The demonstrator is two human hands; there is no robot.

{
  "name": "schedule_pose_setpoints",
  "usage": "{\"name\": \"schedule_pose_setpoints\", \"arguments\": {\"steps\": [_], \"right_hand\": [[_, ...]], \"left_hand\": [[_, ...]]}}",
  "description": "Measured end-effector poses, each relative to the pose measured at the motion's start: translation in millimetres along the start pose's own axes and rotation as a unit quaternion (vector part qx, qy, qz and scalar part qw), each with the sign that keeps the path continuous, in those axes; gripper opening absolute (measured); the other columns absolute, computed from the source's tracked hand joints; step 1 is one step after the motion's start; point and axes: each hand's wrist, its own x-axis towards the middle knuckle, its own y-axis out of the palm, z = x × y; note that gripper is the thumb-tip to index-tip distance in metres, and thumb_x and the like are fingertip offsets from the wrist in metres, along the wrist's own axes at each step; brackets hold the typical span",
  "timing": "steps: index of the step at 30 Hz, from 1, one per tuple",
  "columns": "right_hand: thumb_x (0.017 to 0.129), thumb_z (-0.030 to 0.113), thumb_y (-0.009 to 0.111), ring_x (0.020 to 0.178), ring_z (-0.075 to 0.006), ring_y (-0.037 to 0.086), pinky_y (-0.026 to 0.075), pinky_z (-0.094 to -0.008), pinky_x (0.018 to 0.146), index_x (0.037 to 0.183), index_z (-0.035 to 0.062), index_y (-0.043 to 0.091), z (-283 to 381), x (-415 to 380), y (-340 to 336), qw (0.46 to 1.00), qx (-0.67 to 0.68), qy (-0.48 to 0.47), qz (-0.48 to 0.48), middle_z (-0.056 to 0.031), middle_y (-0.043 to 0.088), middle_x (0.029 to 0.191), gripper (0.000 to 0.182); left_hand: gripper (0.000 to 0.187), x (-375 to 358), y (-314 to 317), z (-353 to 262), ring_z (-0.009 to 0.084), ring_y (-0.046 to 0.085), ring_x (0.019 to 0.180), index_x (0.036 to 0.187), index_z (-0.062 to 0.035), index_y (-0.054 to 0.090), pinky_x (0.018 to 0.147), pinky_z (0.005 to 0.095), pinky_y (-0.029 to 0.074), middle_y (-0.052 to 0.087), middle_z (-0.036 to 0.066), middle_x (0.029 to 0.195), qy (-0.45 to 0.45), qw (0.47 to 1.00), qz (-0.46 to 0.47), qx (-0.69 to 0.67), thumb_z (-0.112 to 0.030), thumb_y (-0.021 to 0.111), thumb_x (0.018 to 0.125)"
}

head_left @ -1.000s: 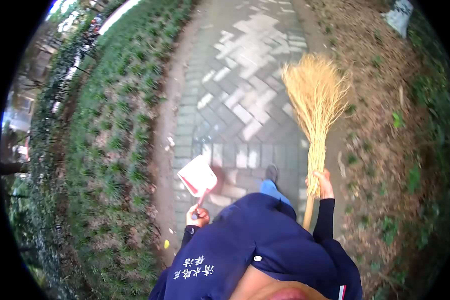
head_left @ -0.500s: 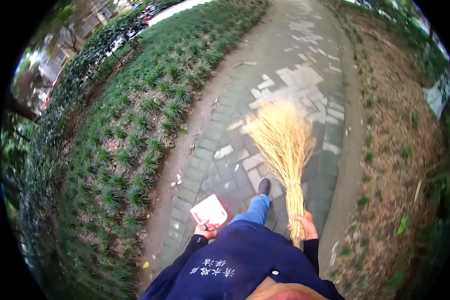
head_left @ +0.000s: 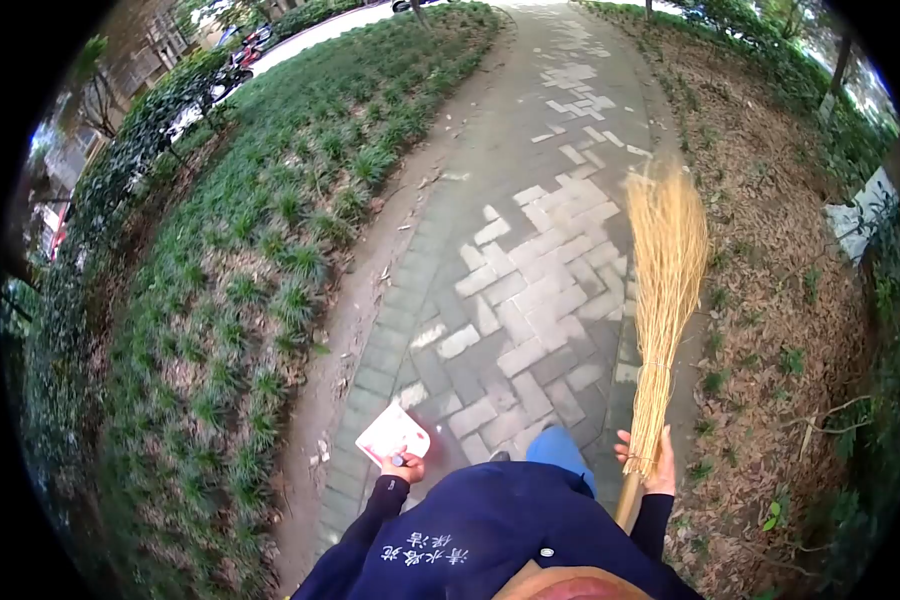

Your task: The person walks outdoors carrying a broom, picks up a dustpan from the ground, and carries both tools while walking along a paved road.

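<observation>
Broom swung from 12 toward 1 o'clock, nearer the right edge of the path

Right hand, curled around the broom where bristles meet handle; left hand, fingers closed on the dustpan's grip; dustpan, pale pink, at 10 o'clock; handling, as judged: firm right hold, broom angled clear of the knee, dustpan steady and away from the legs.
</observation>
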Motion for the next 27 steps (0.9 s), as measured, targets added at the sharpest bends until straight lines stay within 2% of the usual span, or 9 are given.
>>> {"name": "schedule_pose_setpoints", "arguments": {"steps": [1, 2, 3, 5, 7, 9, 18, 22, 27], "right_hand": [[0.094, 0.046, 0.047, 0.071, -0.0275, 0.067, 0.057, -0.0383, 0.063, 0.118, -0.0019, 0.05, 4.8, 34.3, -25.7, 0.999, -0.024, 0.01, -0.044, -0.0218, 0.066, 0.095, 0.054], [0.09, 0.036, 0.055, 0.068, -0.0263, 0.066, 0.057, -0.038, 0.059, 0.112, -0.0015, 0.053, 8.7, 70.5, -41.6, 0.996, -0.061, -0.002, -0.066, -0.0196, 0.066, 0.089, 0.044], [0.087, 0.026, 0.063, 0.065, -0.025, 0.066, 0.057, -0.0377, 0.056, 0.106, -0.001, 0.056, 20.3, 102.9, -50.6, 0.991, -0.102, -0.015, -0.089, -0.0174, 0.066, 0.083, 0.034], [0.079, 0.014, 0.066, 0.061, -0.0225, 0.064, 0.054, -0.0353, 0.051, 0.094, -0.0009, 0.057, 51.8, 162.6, -19.1, 0.989, -0.091, -0.014, -0.112, -0.0139, 0.065, 0.075, 0.023], [0.076, 0.013, 0.065, 0.06, -0.022, 0.063, 0.053, -0.034, 0.051, 0.09, -0.0021, 0.058, 79.9, 233.9, -10.2, 0.991, -0.069, -0.041, -0.109, -0.0136, 0.064, 0.073, 0.022], [0.076, 0.014, 0.065, 0.06, -0.0219, 0.064, 0.054, -0.0338, 0.052, 0.089, -0.0021, 0.058, 126.4, 310.8, -1.4, 0.993, -0.097, -0.013, -0.07, -0.0139, 0.064, 0.073, 0.022], [0.076, 0.008, 0.068, 0.059, -0.0185, 0.065, 0.053, -0.031, 0.048, 0.088, -0.0048, 0.059, 270.3, 566.8, 121.7, 0.978, -0.178, 0.084, 0.068, -0.0109, 0.064, 0.071, 0.02], [0.074, 0.004, 0.071, 0.055, -0.0173, 0.064, 0.052, -0.0295, 0.045, 0.09, -0.0025, 0.058, 296.8, 660.9, 180.7, 0.966, -0.194, 0.118, 0.126, -0.0077, 0.061, 0.069, 0.022], [0.071, 0.002, 0.071, 0.06, -0.0165, 0.063, 0.052, -0.0301, 0.05, 0.1, 0.0002, 0.054, 316.0, 804.1, 242.4, 0.94, -0.281, 0.135, 0.14, -0.0066, 0.06, 0.075, 0.034]], "left_hand": [[0.018, 14.3, 20.9, -6.9, 0.0105, 0.033, 0.041, 0.07, -0.0099, 0.042, 0.041, 0.0253, 0.024, 0.036, -0.004, 0.051, -0.045, 0.999, 0.026, -0.008, -0.01, 0.057, 0.08], [0.008, 21.0, 44.1, 4.2, 0.0093, 0.032, 0.041, 0.084, -0.0037, 0.054, 0.042, 0.0246, 0.024, 0.035, -0.005, 0.051, 0.068, 0.997, 0.037, 0.031, -0.011, 0.057, 0.08], [0.029, 42.7, 66.7, -5.6, 0.0086, 0.033, 0.042, 0.107, 0.0014, 0.06, 0.042, 0.0239, 0.025, 0.035, -0.005, 0.051, -0.011, 0.998, 0.06, 0.031, -0.012, 0.056, 0.081], [0.046, 62.6, 122.6, 21.9, 0.008, 0.034, 0.043, 0.126, -0.0003, 0.055, 0.042, 0.0232, 0.026, 0.035, -0.005, 0.052, 0.059, 0.995, 0.075, 0.026, -0.014, 0.056, 0.082], [0.009, 98.0, 167.1, 39.0, 0.0099, 0.038, 0.046, 0.081, -0.0073, 0.059, 0.043, 0.0244, 0.027, 0.038, -0.003, 0.054, 0.084, 0.994, 0.064, 0.017, -0.016, 0.06, 0.077], [0.015, 114.6, 229.1, 70.5, 0.0118, 0.04, 0.048, 0.069, -0.0114, 0.049, 0.044, 0.0264, 0.028, 0.04, -0.003, 0.056, 0.099, 0.993, 0.071, 0.006, -0.016, 0.062, 0.075], [0.029, 190.4, 478.3, 127.5, 0.0104, 0.038, 0.045, 0.099, 0.0049, 0.058, 0.043, 0.0234, 0.028, 0.039, -0.004, 0.054, 0.081, 0.996, 0.031, 0.01, -0.009, 0.063, 0.075], [0.02, 272.9, 542.7, 127.2, 0.0132, 0.036, 0.043, 0.071, -0.0101, 0.044, 0.044, 0.0255, 0.029, 0.04, -0.003, 0.053, 0.06, 0.996, 0.005, 0.06, -0.013, 0.062, 0.078], [0.027, 387.3, 632.7, 80.0, 0.0139, 0.034, 0.046, 0.064, -0.0135, 0.038, 0.048, 0.0283, 0.029, 0.04, -0.003, 0.054, -0.023, 0.996, 0.078, 0.038, -0.016, 0.061, 0.079]]}}
